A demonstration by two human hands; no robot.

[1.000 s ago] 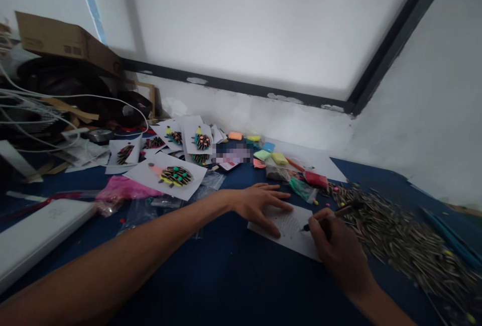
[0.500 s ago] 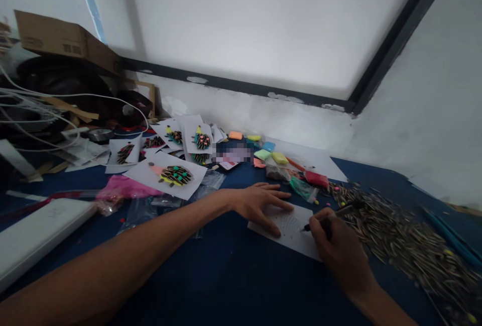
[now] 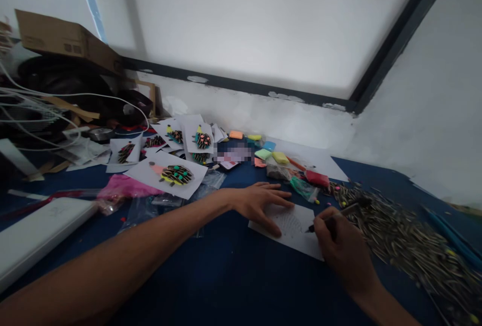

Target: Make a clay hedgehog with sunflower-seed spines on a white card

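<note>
A small white sheet of paper (image 3: 301, 243) lies on the blue tabletop, with a faint dark drawing of curved strokes on it. My left hand (image 3: 261, 206) rests over its upper left part, fingers spread and flat. In my right hand (image 3: 341, 245) is a dark pen (image 3: 312, 228), pinched between the fingers. Its tip is at the right side of the drawing; whether it touches the paper I cannot tell. Just beyond my right hand spreads a large heap of striped sunflower seeds (image 3: 406, 240).
Left stand finished-looking hedgehog pictures, the nearest a white card (image 3: 181, 180) with seeds and coloured clay. Behind my hands lie clay packets, among them a red packet (image 3: 317, 179) and a yellow packet (image 3: 279, 157). A white oblong object (image 3: 45, 235), pink plastic (image 3: 124, 187) and a cardboard box (image 3: 52, 34) are at left.
My right hand and the pen have shifted slightly to the right over the paper. My left hand stays nearly in place.
</note>
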